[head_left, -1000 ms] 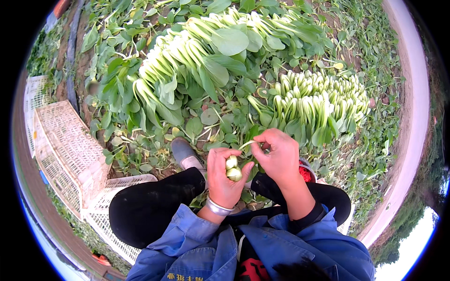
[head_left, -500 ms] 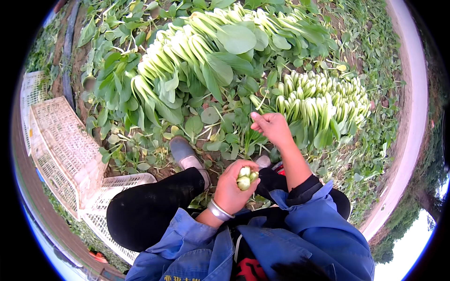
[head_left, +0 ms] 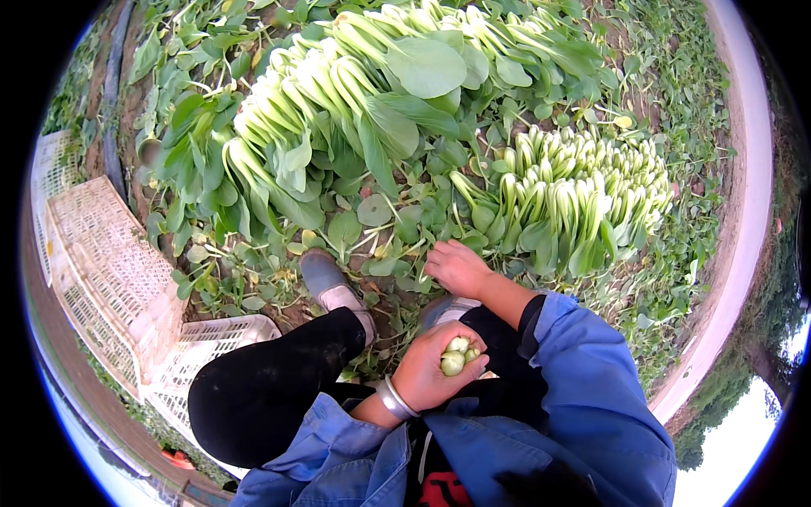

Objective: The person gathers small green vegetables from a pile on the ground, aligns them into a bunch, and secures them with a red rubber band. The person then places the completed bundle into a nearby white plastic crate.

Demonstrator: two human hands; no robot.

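Note:
My left hand [head_left: 422, 372], with a silver bangle at the wrist, is closed round a small bunch of bok choy [head_left: 453, 364]. Only the rounded pale stem ends show above the fist; the leaves are hidden below. Ahead of it, low over the green leaves between my shoes, my right hand [head_left: 460, 269] has its back turned up and its fingers curled under. What those fingers grip is hidden. To the right of that hand lies a dense cluster of bok choy [head_left: 583, 182], stem ends up. A long row of bigger bok choy [head_left: 338, 84] spreads across the far side.
White plastic crates [head_left: 114, 262] stand at the left, one beside my knee. Low leafy plants and loose leaves [head_left: 372, 211] cover the soil. A dark hose [head_left: 114, 101] runs along the far left. A pale path [head_left: 748, 169] curves along the right.
My right hand has come back and down from beside the cluster to the leaves near my right shoe, its fingers now curled under. My left hand has shifted slightly right and down, still holding the bunch.

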